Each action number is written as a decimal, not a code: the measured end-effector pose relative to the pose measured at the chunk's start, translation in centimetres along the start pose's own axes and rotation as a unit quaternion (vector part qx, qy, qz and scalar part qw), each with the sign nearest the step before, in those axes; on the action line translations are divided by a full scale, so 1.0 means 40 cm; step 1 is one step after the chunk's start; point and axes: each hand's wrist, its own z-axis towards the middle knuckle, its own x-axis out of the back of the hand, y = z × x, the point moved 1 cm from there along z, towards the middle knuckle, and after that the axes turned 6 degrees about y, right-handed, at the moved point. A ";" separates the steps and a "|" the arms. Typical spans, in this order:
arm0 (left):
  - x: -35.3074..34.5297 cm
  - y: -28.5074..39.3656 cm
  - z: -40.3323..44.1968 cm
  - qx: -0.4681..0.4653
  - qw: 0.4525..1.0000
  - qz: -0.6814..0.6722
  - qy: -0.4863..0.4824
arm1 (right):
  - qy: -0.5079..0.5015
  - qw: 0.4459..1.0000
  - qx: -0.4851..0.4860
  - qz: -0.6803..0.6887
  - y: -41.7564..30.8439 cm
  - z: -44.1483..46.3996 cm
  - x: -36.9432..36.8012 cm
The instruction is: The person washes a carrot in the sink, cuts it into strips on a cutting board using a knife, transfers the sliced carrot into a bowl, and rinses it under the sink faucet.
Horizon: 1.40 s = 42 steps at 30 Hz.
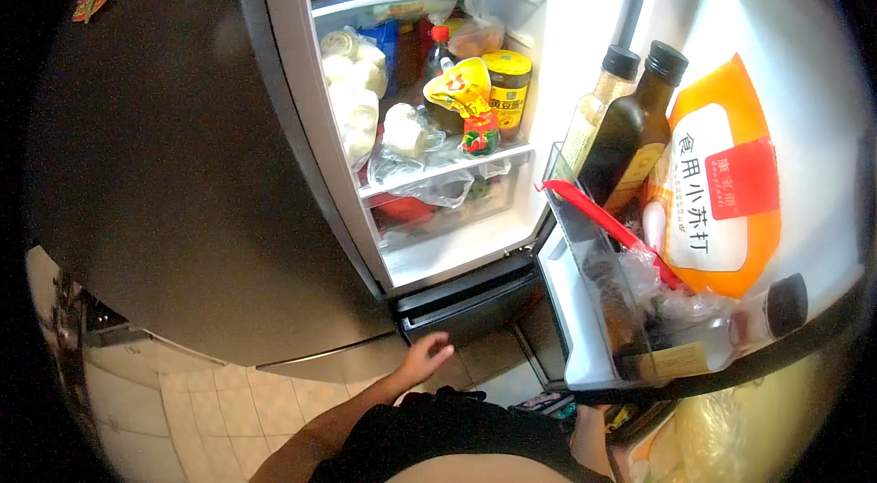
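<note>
My left hand [429, 359] hangs in front of the fridge's lower edge, fingers loosely bent and apart, with nothing in it. My right hand [592, 417] is below the open fridge door, beside its bottom edge; its fingers are hidden there. The door shelf [585, 278] holds a dark glass bottle [630, 141], a lighter bottle [594, 109], an orange and white baking soda bag [722, 182], a red strip [607, 223] and a black-capped jar [767, 309] lying tilted. Inside the fridge stand a yellow-lidded jar [509, 90], a yellow and red pouch [469, 104] and a red-capped bottle [439, 49].
White rolls in plastic [352, 86] and another bagged white item [408, 131] share the middle shelf. Lower down, a clear drawer [438, 204] holds something red. A closed dark door panel [183, 173] stands at left, above the tiled floor [247, 410].
</note>
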 end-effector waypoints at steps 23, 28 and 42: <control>0.116 1.012 0.996 -0.009 0.853 0.365 0.372 | -0.120 0.988 0.056 -0.083 0.178 -0.048 0.098; 0.138 0.997 1.019 -0.075 0.838 0.393 0.371 | -0.122 0.984 0.092 -0.093 0.204 -0.054 0.108; 0.173 0.894 0.879 -0.461 0.651 -0.004 0.603 | -0.122 0.986 0.025 -0.107 0.189 -0.011 0.121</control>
